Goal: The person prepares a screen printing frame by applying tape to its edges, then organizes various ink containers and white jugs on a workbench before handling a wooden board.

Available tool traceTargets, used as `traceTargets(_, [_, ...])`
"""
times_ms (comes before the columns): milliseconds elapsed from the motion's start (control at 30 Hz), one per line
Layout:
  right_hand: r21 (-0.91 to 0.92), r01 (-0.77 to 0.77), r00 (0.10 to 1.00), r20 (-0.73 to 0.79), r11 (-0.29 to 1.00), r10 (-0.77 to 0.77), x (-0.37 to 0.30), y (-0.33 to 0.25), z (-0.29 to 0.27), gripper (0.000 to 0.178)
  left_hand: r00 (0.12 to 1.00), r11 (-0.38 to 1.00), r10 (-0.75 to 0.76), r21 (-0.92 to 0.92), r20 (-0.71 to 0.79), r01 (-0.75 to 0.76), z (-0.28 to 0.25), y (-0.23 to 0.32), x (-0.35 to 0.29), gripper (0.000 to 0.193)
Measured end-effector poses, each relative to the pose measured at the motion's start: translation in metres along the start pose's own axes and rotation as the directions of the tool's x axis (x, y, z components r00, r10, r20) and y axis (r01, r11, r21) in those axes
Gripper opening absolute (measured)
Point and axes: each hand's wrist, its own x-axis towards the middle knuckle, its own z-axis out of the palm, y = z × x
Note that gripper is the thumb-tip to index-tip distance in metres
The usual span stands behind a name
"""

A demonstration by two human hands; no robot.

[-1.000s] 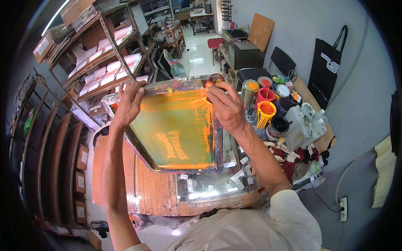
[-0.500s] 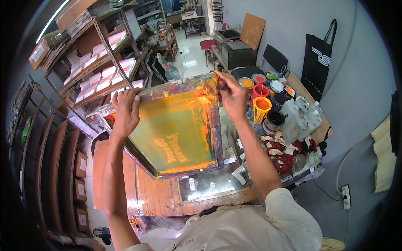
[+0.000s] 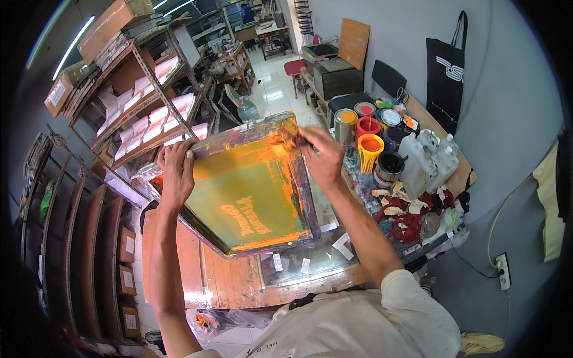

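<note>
A screen printing frame is tilted up in front of me, its greenish mesh smeared with orange ink round the border and bearing pale lettering. My left hand is closed over its far left edge, fingers curled round the rim. At the far right corner, my right hand is closed, fingertips against the frame's paint-stained side. Something small and dark seems pinched in it, too hidden to name. Under the frame lies a wooden worktable with a glass panel and small white tape pieces.
To the right, a side table carries open ink cans, including an orange-dripped yellow pot, plastic jugs and stained rags. Shelving racks with printed sheets stand at the left. A black bag hangs on the wall.
My right hand has moved slightly left and down along the frame's far right corner. The left hand keeps its hold, and the frame's far right corner sits a little lower.
</note>
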Motion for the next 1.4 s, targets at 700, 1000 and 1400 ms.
traceTargets(700, [-0.224,0.242,0.966,0.146,0.944,-0.213,-0.029,-0.019,-0.020,0.037,0.998,1.000,-0.006,-0.031,-0.067,0.004,-0.006,0.012,-0.006,0.030])
traceTargets(1000, [-0.119,0.289,0.938,0.231,0.950,-0.257,0.015,-0.023,-0.015,0.024,0.988,1.000,-0.003,0.016,-0.155,0.006,0.000,0.008,-0.012,0.030])
traceTargets(1400, [0.411,-0.623,0.782,0.339,0.666,0.522,0.084,-0.004,-0.023,0.020,0.984,0.996,-0.001,0.086,-0.176,0.016,-0.011,0.039,-0.026,0.029])
